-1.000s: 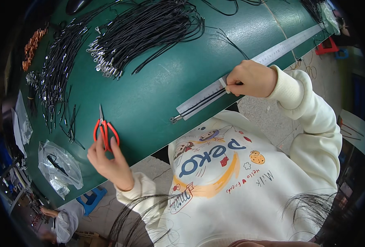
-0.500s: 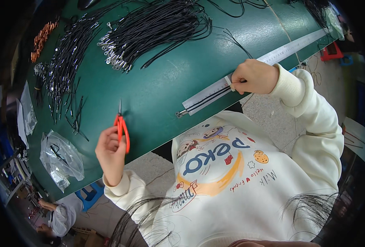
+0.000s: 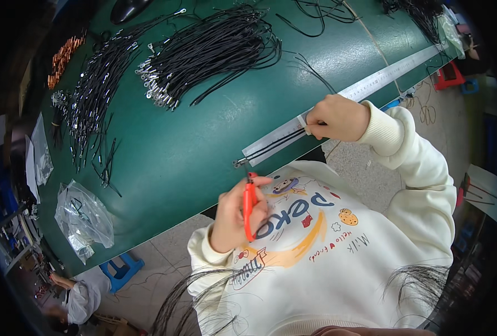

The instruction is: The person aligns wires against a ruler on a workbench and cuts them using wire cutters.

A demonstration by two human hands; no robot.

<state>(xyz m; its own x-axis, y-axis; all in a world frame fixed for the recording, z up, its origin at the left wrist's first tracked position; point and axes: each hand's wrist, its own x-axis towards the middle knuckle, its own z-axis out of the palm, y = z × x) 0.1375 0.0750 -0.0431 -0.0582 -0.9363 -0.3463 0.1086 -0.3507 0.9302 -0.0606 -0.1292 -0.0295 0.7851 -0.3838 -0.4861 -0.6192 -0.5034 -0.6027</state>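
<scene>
Along the near edge of the green tabletop (image 3: 164, 151) we see a long white ruler (image 3: 391, 75), and on its left-hand stretch lie two black strands (image 3: 276, 144), side by side, with metal lugs (image 3: 239, 163) just past the ruler's left end. The right hand (image 3: 341, 119) has its fingers closed in a pinch on the strands, over the ruler. The left hand (image 3: 231, 215), just off the near edge, is wrapped around red-handled cutters (image 3: 249, 210), their pointed tip up at the lugs; we cannot tell whether it touches them, nor whether the blades are parted. Toward the far edge we find a thick bundle of black cables (image 3: 215, 56), and by the left edge, near its near corner, a clear plastic bag (image 3: 83, 218). We judge the step in hand to be tool work at the lug end, with the strands held along the ruler; the next move calls for a steady right pinch and careful placing of the cutter tip
</scene>
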